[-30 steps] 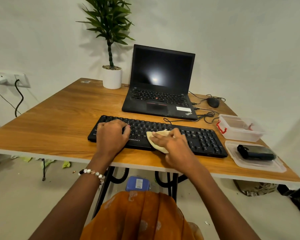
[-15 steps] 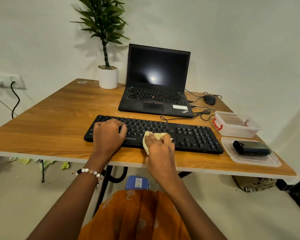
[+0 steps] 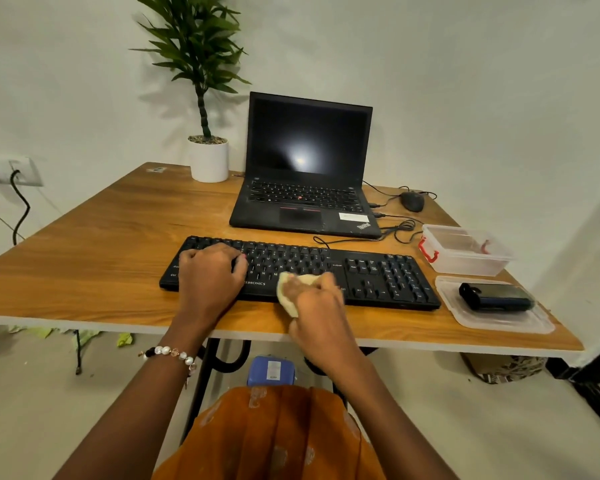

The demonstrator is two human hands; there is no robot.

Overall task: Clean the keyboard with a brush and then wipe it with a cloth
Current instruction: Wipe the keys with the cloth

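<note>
The keyboard (image 3: 300, 271) lies flat near the front edge of the table (image 3: 84, 258), just in front of the laptop (image 3: 305, 174). Looks light and stiff, so it could skate under a sideways rub; best pinned from the top at one end, and that's what the left hand (image 3: 210, 278) does, spread palm-down over the keyboard's left keys, fingers loosely curled, gripping nothing. The right hand (image 3: 314, 299) is closed round the cloth (image 3: 291, 289), a pale yellow wad bunched at the keyboard's front edge, approx mid-length, just right of the printed brand name. Cloth is soft and floppy, so it needs to be balled up w/ fingers on top, as it is now; keys prob. shallow and springy, so light pressure should do.

Right of the keyboard sit a clear tub (image 3: 465, 251) and a lid (image 3: 499, 313) w/ a dark object (image 3: 496, 297) on it; can't tell if that's the brush.

Vs 1 s ago: the cloth hand has slid left and toward the front edge, from over the mid keys down to the front rim. Left hand hasn't budged
</note>
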